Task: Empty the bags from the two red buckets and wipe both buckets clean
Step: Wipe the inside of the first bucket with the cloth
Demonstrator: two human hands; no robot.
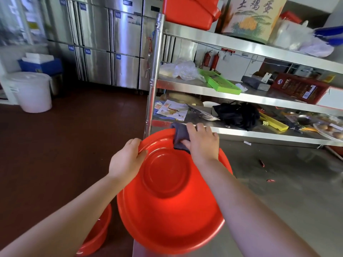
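A dark grey folded cloth (pixel 181 135) is pressed by the fingers (pixel 199 127) of the right hand (pixel 202 143) against the far rim and upper inner wall of a large round red plastic basin (pixel 170 206); the fingers are laid flat and close together over the cloth, with the thumb tucked under its near edge. The basin's left rim is pinched by the left hand (pixel 126 160), thumb inside the wall and the other fingers curled behind it, closed on the rim.

Two red basins are counted low in the view: the one being held, tilted so that its bare, bagless inside faces the camera, and a second red basin (pixel 96 236), partly hidden under the left forearm, lower on the dark brown floor (pixel 55 145). One cloth is seen. The held basin is propped at the corner of a stainless steel table (pixel 287 191), with its lower rim overhanging the table's near edge.

Just beyond the right fingers, the edge of the lowest tier of a stainless steel shelf rack (pixel 222 89) lies very close, and its upright post stands just behind the basin's far rim. Open floor is left to the left, as far as a white plastic bucket (pixel 31 91) and a row of steel refrigerator doors (pixel 104 43). To the right, the tabletop is largely bare apart from two small red scraps (pixel 261 162).
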